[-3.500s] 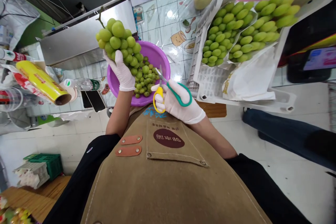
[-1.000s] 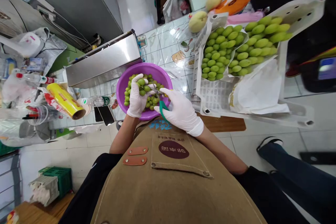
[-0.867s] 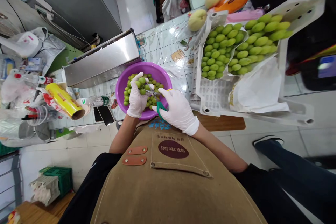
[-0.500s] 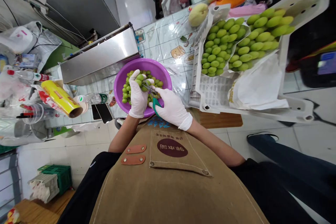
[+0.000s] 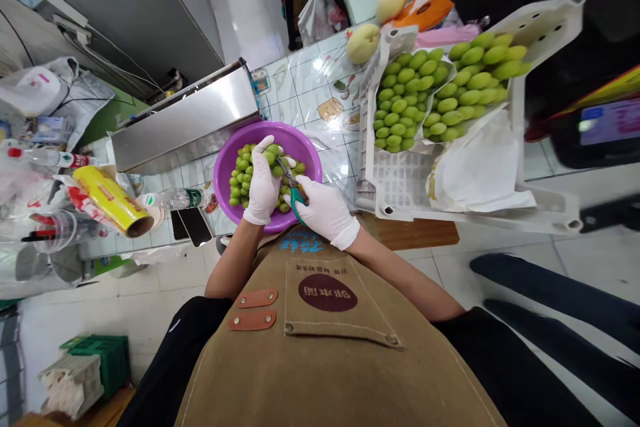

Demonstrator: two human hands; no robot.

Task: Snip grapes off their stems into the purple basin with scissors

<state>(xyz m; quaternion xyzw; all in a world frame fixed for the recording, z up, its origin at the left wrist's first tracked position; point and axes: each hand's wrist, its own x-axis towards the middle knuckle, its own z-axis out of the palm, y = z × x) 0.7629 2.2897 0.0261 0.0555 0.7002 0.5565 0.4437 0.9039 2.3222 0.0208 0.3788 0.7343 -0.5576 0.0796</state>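
Observation:
My left hand (image 5: 263,187), in a white glove, is closed around a small cluster of green grapes (image 5: 273,152) above the purple basin (image 5: 310,147). Scissors with green handles (image 5: 296,199) are in my right hand (image 5: 327,210), also gloved in white. Their metal blades point up and left, in among the grapes my left hand holds; whether they touch a stem I cannot tell. Loose green grapes (image 5: 241,177) lie in the basin below, partly hidden by my hands.
A white crate (image 5: 367,173) with grape bunches (image 5: 405,100) and white paper (image 5: 480,167) stands at right. Behind the basin is a steel box (image 5: 190,120). To the left are a bottle (image 5: 175,199), phones (image 5: 197,225) and a yellow film roll (image 5: 113,200). Another person's legs (image 5: 555,293) show at right.
The view has shifted, so the crate and its grapes sit further left. Both hands stay over the basin, with the scissors still at the held grapes. The legs at right have moved.

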